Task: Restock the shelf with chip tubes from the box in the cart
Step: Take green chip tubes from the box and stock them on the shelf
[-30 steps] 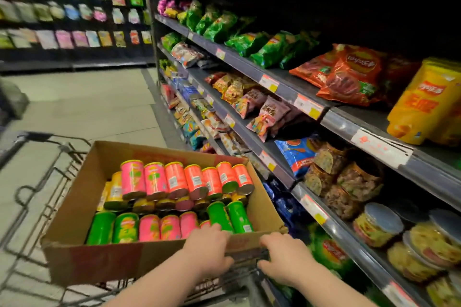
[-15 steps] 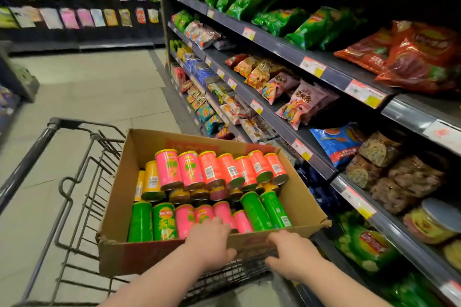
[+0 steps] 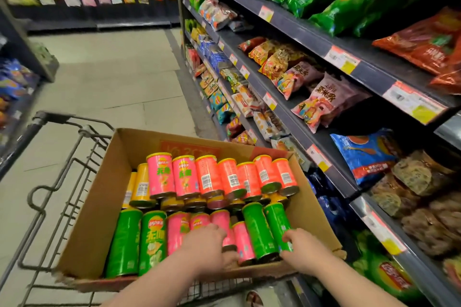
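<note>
Both forearms enter from below the near wall of the cardboard box (image 3: 99,219), bare, angled forward and inward.

Left hand (image 3: 207,244): palm down over the middle of the near row. Fingers (image 3: 212,229) are curled over the top of a pink tube (image 3: 224,218) and the thumb is tucked against its near end, so the hand grips it.

Right hand (image 3: 304,249): at the box's near right corner. Fingers (image 3: 290,235) are wrapped round the near end of the rightmost green tube (image 3: 277,219), gripping it. The wrist sits above the box's near rim.

Chip tubes (image 3: 159,172): all inside the box, lying on their sides in two rows.
- Far row: two pink, then orange-red ones (image 3: 229,177), with yellow ones (image 3: 142,182) at the left and beneath.
- Near row: green at both ends, pink between.

They are smooth, glossy cylinders with printed wraps, barcodes and dark flat end caps.

Box: plain brown corrugated card, flaps open, near edge frayed. It sits in the grey wire cart (image 3: 74,121).

Shelf (image 3: 371,75): right of the box. It has dark metal tiers with paper price tags on the edges, and it holds crinkled foil snack bags.
</note>
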